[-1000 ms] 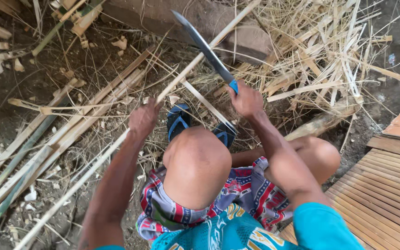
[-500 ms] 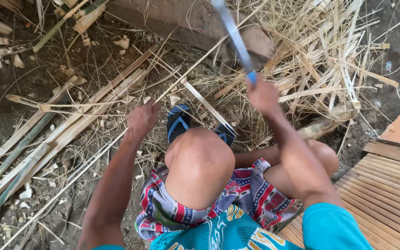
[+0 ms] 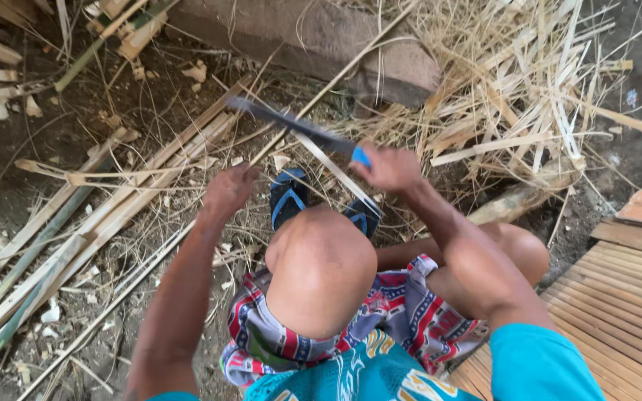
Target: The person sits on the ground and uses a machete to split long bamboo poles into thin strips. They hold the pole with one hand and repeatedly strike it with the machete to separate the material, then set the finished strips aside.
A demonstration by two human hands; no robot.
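- Clearly the right hand (image 3: 389, 168) is clenched on the blue-handled machete (image 3: 291, 128), its blurred blade low over the long bamboo strip (image 3: 187, 232).
- Left hand (image 3: 228, 189) grips that strip just beside the blade (a glancing cut could reach fingers).
- Sandalled foot (image 3: 288, 197) lies near too.

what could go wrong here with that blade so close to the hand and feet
The long blade, gripped in the right hand, crosses the thin bamboo strip close to the left hand that holds it; a slip could cut those fingers. The feet in blue sandals sit just below the blade, so a glancing stroke might reach them.
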